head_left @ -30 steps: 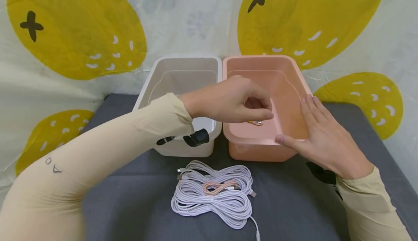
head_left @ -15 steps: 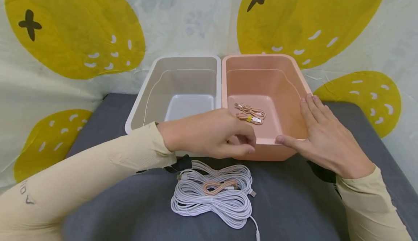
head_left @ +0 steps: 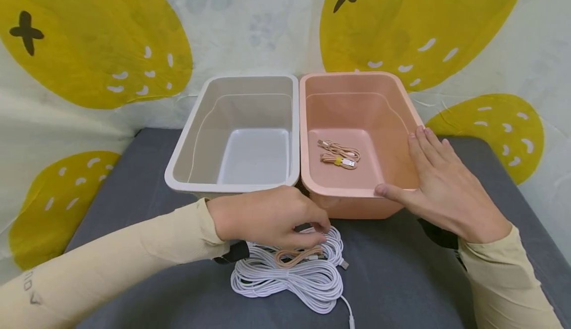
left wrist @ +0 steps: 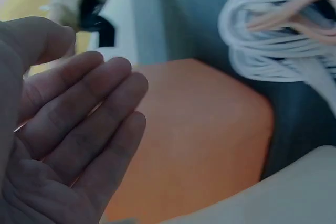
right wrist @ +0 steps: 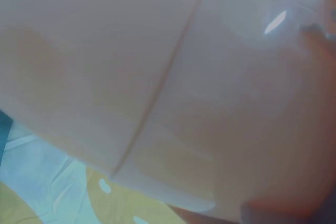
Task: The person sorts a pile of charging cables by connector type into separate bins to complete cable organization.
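My left hand hovers over a pile of coiled white cables on the grey table, its fingertips just above a small pink cable lying on the pile. In the left wrist view its fingers are straight and hold nothing, with the white cables beyond. My right hand lies flat on the front right rim of the pink bin. Another bundled pink cable lies on that bin's floor. The right wrist view shows only the pink bin wall, close and blurred.
A white bin stands left of the pink one, side by side, and nothing shows inside it. Both sit at the back of the grey table. A cloth with yellow lemon shapes hangs behind.
My left hand has drawn back out of the pink bin, leaving a pink cable bundle inside, and has come down over the cable pile. The right hand has stayed put.
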